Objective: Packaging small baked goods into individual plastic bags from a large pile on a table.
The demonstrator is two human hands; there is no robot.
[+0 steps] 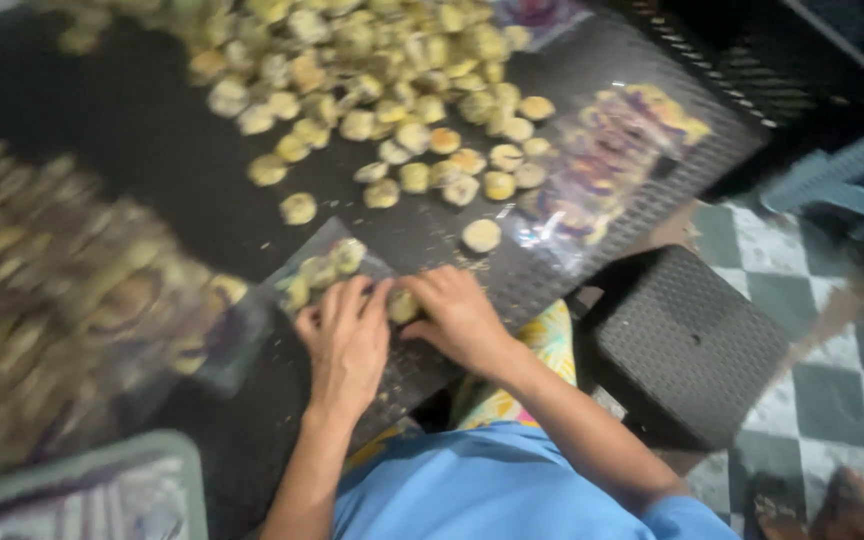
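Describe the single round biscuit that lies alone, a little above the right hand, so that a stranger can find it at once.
Start at the dark table with its heap of pale round biscuits. Below the heap's lower edge, above the right hand, one biscuit lies by a clear packet. Unlike its neighbours, it touches no other biscuit.

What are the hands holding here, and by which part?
A small round yellowish piece sits between the left hand and right hand, at the fingertips; blur hides the exact grip.
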